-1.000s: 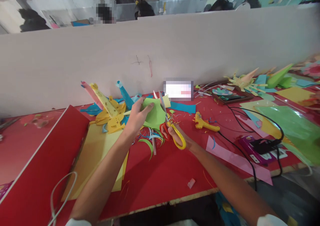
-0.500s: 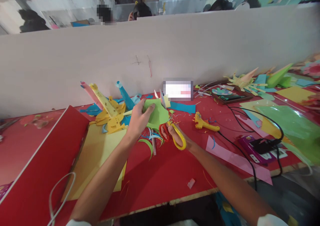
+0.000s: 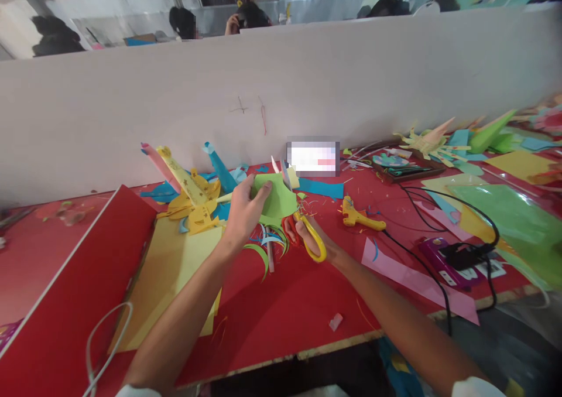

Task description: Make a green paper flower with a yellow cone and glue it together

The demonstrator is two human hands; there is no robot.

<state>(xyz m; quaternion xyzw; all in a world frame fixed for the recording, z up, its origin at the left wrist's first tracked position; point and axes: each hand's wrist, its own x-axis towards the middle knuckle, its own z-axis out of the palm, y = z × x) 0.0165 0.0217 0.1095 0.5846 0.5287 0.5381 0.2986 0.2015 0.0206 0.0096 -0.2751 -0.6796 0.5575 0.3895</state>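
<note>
Left hand (image 3: 243, 214): grip closed on the green paper piece (image 3: 276, 198), held above the red worktop (image 3: 285, 303) centre. Right hand (image 3: 312, 239): grip closed through the scissors (image 3: 302, 224) handles, blades at the paper's right edge. Glue gun (image 3: 357, 216) lies right.

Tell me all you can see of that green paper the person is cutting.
The green paper is a light green, thin sheet with an irregular, jagged outline. The left hand pinches its left edge, thumb on top, holding it up above the red table. The scissors, yellow and red handled, gripped by the right hand, have their blades at its right edge.
</note>
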